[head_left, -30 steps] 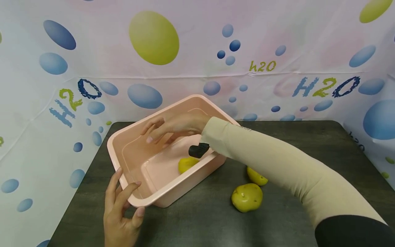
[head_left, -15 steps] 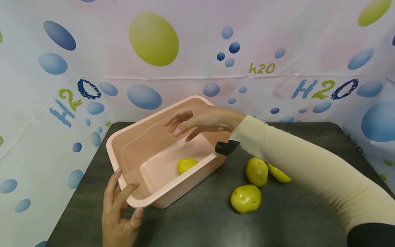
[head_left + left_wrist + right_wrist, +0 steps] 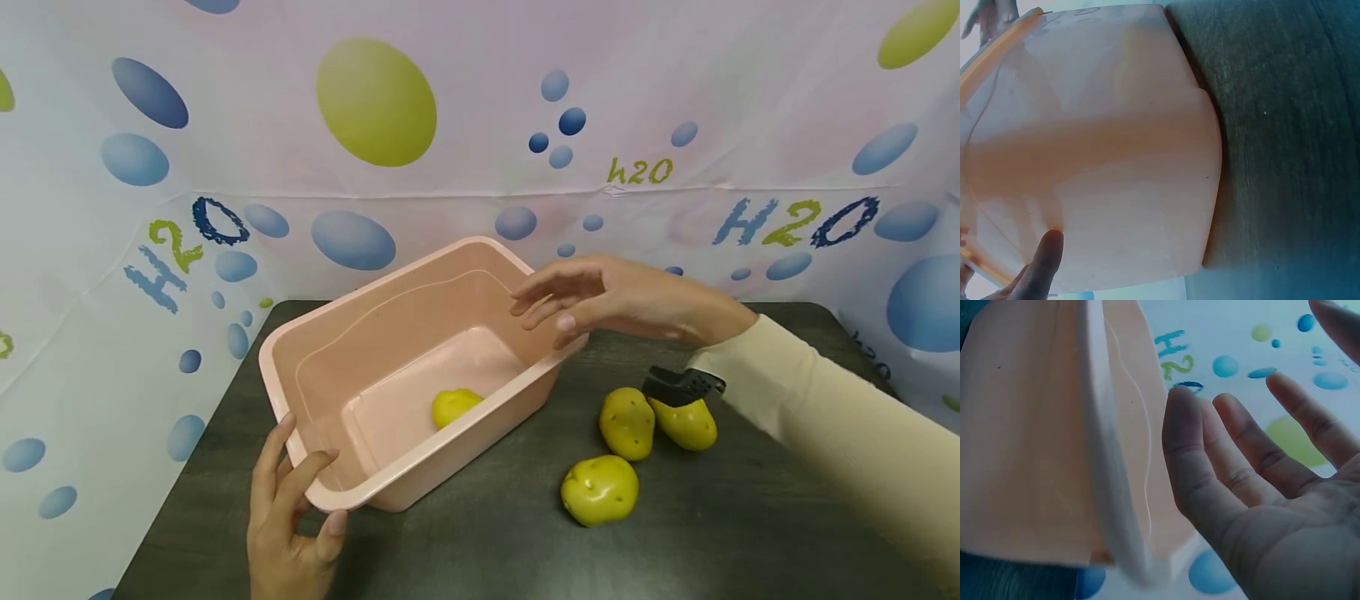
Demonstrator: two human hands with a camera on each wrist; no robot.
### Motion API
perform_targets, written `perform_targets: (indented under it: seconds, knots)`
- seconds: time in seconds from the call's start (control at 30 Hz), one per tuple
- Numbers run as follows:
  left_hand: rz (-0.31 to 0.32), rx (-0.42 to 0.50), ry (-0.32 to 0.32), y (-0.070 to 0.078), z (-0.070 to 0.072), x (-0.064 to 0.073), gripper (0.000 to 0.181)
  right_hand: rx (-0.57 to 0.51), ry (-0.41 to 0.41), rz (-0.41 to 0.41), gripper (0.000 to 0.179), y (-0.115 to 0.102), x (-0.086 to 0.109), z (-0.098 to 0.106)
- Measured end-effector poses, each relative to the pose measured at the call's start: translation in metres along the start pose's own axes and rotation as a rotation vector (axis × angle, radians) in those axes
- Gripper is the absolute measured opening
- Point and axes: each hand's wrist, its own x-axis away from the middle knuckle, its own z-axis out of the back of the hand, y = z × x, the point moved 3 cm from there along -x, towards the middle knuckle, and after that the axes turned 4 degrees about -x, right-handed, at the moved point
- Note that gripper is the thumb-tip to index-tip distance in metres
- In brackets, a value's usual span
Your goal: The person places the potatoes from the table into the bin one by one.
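A pale pink plastic tub (image 3: pixel 420 367) stands on the dark table, one yellow potato (image 3: pixel 454 407) lying on its floor. At the tub's near left corner, my left hand (image 3: pixel 288 517) grips the rim, fingers over the edge and thumb outside. In the left wrist view the thumb (image 3: pixel 1046 259) lies against the tub's outer wall (image 3: pixel 1116 150). My right hand (image 3: pixel 622 300) is above the tub's right end, holding nothing, its fingers loosely spread. The right wrist view shows that palm (image 3: pixel 1297 531) facing up beside the tub's rim (image 3: pixel 1100 437).
Three more yellow potatoes lie right of the tub: a front one (image 3: pixel 600 490), a middle one (image 3: pixel 627 423) and one (image 3: pixel 686 423) partly behind the black wrist camera (image 3: pixel 682 385). A bubble-printed curtain (image 3: pixel 480 125) hangs behind the table (image 3: pixel 480 550).
My right hand has drawn back to the right, from inside the tub to over its right end, uncovering the potatoes on the table. The left hand keeps its grip on the rim.
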Motion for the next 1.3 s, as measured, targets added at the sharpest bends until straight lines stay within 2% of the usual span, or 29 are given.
perform_targets:
  seconds: [0.2, 0.4, 0.8, 0.93, 1.03, 1.3]
  knots:
    - [0.009, -0.002, 0.012, 0.000, 0.000, 0.001, 0.052, 0.022, 0.036, 0.066, 0.048, 0.007, 0.039, 0.010]
    - [0.003, -0.002, 0.029, -0.001, 0.000, 0.001, 0.052, 0.013, 0.058, 0.127, 0.050, 0.017, 0.067, 0.018]
    - [0.000, -0.013, 0.021, -0.001, 0.000, 0.000, 0.051, 0.039, 0.170, 0.157, 0.054, 0.055, 0.115, 0.029]
    - [0.011, -0.007, 0.018, 0.000, 0.000, -0.001, 0.050, 0.056, 0.233, 0.141, 0.052, 0.069, 0.130, 0.032]
    - [0.007, -0.003, 0.022, 0.000, 0.000, -0.001, 0.050, 0.071, 0.279, 0.126, 0.052, 0.078, 0.139, 0.032]
    - [0.010, -0.016, 0.019, 0.000, 0.001, -0.002, 0.051, 0.075, 0.329, 0.135, 0.053, 0.100, 0.158, 0.031]
